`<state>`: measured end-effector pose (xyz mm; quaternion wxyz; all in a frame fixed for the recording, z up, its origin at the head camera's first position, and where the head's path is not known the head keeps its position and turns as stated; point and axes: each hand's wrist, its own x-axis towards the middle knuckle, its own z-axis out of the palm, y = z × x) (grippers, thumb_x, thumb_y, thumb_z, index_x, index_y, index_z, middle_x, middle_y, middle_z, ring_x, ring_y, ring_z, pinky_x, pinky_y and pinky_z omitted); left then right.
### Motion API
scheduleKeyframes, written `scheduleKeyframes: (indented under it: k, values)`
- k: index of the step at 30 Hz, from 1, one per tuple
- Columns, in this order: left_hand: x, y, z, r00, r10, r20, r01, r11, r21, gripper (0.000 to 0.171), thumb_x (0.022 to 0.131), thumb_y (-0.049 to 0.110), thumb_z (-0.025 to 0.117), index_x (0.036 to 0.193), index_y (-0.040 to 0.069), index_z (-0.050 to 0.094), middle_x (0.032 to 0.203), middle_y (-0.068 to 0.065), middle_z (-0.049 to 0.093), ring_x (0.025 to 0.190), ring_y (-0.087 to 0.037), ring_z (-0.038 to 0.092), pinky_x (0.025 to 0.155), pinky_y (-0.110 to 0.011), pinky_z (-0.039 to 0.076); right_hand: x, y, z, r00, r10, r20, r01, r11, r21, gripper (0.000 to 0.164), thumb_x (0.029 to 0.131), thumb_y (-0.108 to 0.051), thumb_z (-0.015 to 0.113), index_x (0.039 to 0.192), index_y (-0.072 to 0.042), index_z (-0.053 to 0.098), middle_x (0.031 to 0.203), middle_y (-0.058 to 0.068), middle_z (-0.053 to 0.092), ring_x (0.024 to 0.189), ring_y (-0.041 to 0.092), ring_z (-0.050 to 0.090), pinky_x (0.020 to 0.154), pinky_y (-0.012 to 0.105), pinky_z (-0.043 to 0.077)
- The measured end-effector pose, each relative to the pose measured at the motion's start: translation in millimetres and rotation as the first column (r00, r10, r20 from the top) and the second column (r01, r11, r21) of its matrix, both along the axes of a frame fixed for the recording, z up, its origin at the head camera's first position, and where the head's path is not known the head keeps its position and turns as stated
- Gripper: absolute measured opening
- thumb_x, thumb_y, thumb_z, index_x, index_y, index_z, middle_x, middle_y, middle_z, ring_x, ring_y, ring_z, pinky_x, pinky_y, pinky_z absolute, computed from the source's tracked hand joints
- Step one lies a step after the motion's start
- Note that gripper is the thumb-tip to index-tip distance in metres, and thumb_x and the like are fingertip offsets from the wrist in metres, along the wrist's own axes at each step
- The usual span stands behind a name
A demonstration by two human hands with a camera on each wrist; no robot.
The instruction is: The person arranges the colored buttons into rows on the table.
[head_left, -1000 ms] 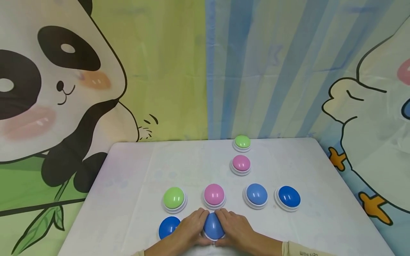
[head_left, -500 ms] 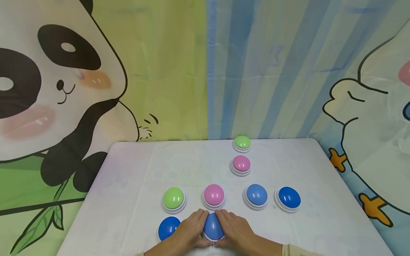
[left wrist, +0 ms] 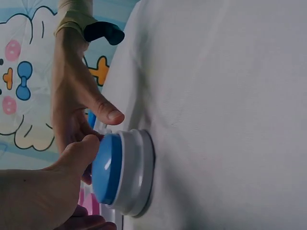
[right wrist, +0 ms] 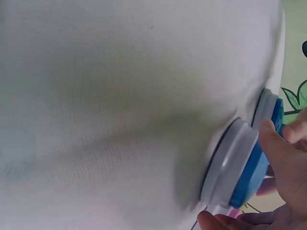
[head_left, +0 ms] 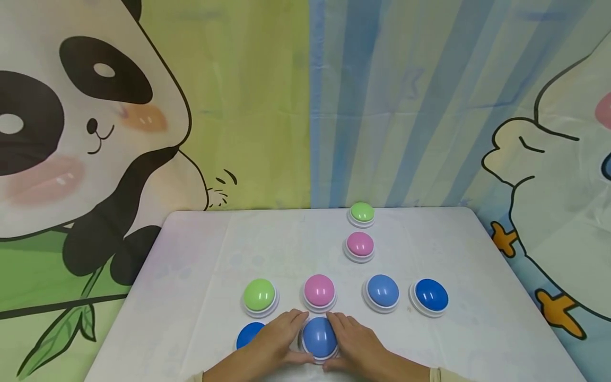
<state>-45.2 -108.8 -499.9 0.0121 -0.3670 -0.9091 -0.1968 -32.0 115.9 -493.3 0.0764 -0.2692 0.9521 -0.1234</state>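
A light blue dome push button [head_left: 320, 337] on a white round base lies on the white table at the front, between both hands. My left hand [head_left: 273, 342] flanks it on the left, thumb low by the base and fingers near the far rim. On the other side my right hand [head_left: 359, 342] mirrors this, fingertips right at the dome's edge. Neither hand curls tightly round it. In the left wrist view the button [left wrist: 115, 172] stands flat on the cloth, with a thumb close by the dome. A dark blue button [head_left: 249, 334] is partly hidden by the left hand.
Behind stand a green button [head_left: 259, 295], a pink button [head_left: 319, 290], another light blue button [head_left: 383, 290] and a dark blue button [head_left: 431, 294] in a row. Farther back are a second pink button [head_left: 360, 243] and a green button [head_left: 361, 212] near the table's [head_left: 477, 254] far edge.
Both hands have eased outward from the light blue button, so more of its dome and base shows. The left forearm covers more of the dark blue button. The buttons stay in place.
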Motion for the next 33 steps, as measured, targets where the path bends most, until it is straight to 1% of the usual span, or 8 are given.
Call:
scheduleKeyframes:
  k: [4,12,15,21,25,29,31,33]
  values:
    - [-5.8,-3.2,12.4,0.999,-0.008,-0.049,0.012,0.996,0.083,0.067,0.08,0.051,0.074,0.126,0.005,0.057,0.11,-0.002,0.067,0.096,-0.01,0.063,0.083,-0.022,0.056,0.1,4.7,10.2,1.0,-0.003,-0.025,0.003,1.0,0.003,0.095,0.068,-0.061,0.077,0.138,-0.005,0.044,0.124,0.008,0.06,0.106,0.022,0.061,0.083,0.038,0.058]
    - [-20.1,-3.3,23.1,0.989,-0.004,-0.15,0.034,0.979,0.2,0.058,0.08,0.041,0.076,0.125,0.01,0.057,0.107,-0.001,0.068,0.094,-0.011,0.065,0.081,-0.022,0.055,-7.0,13.0,25.6,0.996,-0.004,-0.084,0.001,0.999,-0.033,0.086,0.074,-0.057,0.075,0.136,-0.006,0.047,0.122,0.007,0.062,0.105,0.02,0.062,0.085,0.036,0.058]
    - [-25.5,-1.7,26.5,0.991,-0.003,-0.133,0.029,0.981,0.194,0.056,0.081,0.04,0.076,0.124,0.009,0.057,0.108,-0.003,0.068,0.094,-0.012,0.066,0.08,-0.023,0.057,-10.0,15.6,29.0,0.997,-0.014,-0.078,0.009,0.999,-0.053,0.083,0.076,-0.055,0.074,0.137,-0.006,0.046,0.122,0.007,0.063,0.104,0.02,0.062,0.085,0.036,0.058]
    - [-45.3,6.4,37.7,0.999,0.021,-0.027,-0.017,0.99,0.141,0.053,0.084,0.039,0.074,0.125,0.01,0.058,0.113,-0.005,0.068,0.101,-0.015,0.067,0.084,-0.026,0.058,-22.6,20.8,39.7,0.995,-0.055,-0.087,0.046,0.994,-0.1,0.077,0.078,-0.048,0.076,0.136,-0.006,0.047,0.122,0.008,0.063,0.106,0.022,0.063,0.084,0.039,0.059]
    - [-67.2,16.4,47.0,0.997,0.035,0.064,-0.043,0.991,0.127,0.054,0.086,0.04,0.071,0.129,0.009,0.057,0.119,-0.006,0.067,0.106,-0.016,0.066,0.086,-0.027,0.057,-43.9,23.1,51.7,0.988,-0.101,-0.113,0.085,0.987,-0.139,0.072,0.081,-0.042,0.076,0.137,-0.006,0.048,0.127,0.012,0.062,0.112,0.027,0.062,0.085,0.043,0.058]
    - [-95.6,30.8,50.9,0.978,0.057,0.201,-0.091,0.982,0.163,0.053,0.089,0.038,0.069,0.13,0.008,0.056,0.124,-0.01,0.064,0.104,-0.02,0.066,0.083,-0.029,0.058,-76.4,23.8,62.9,0.971,-0.166,-0.171,0.135,0.975,-0.176,0.068,0.082,-0.036,0.077,0.135,-0.004,0.049,0.13,0.015,0.06,0.114,0.03,0.061,0.084,0.045,0.058]
    - [-113.5,38.6,48.5,0.972,0.069,0.223,-0.11,0.979,0.174,0.055,0.089,0.037,0.069,0.132,0.005,0.055,0.126,-0.013,0.063,0.104,-0.023,0.066,0.083,-0.031,0.058,-98.4,24.8,66.8,0.963,-0.196,-0.183,0.161,0.968,-0.192,0.066,0.083,-0.034,0.076,0.134,-0.001,0.05,0.129,0.017,0.059,0.113,0.031,0.061,0.084,0.047,0.058]
    - [-133.9,47.1,44.8,0.978,0.081,0.194,-0.115,0.979,0.168,0.057,0.09,0.035,0.068,0.133,0.001,0.053,0.128,-0.016,0.061,0.106,-0.026,0.066,0.087,-0.035,0.057,-124.1,27.7,68.6,0.954,-0.239,-0.179,0.204,0.96,-0.194,0.065,0.084,-0.032,0.075,0.134,0.001,0.05,0.127,0.019,0.059,0.11,0.033,0.061,0.083,0.047,0.057]
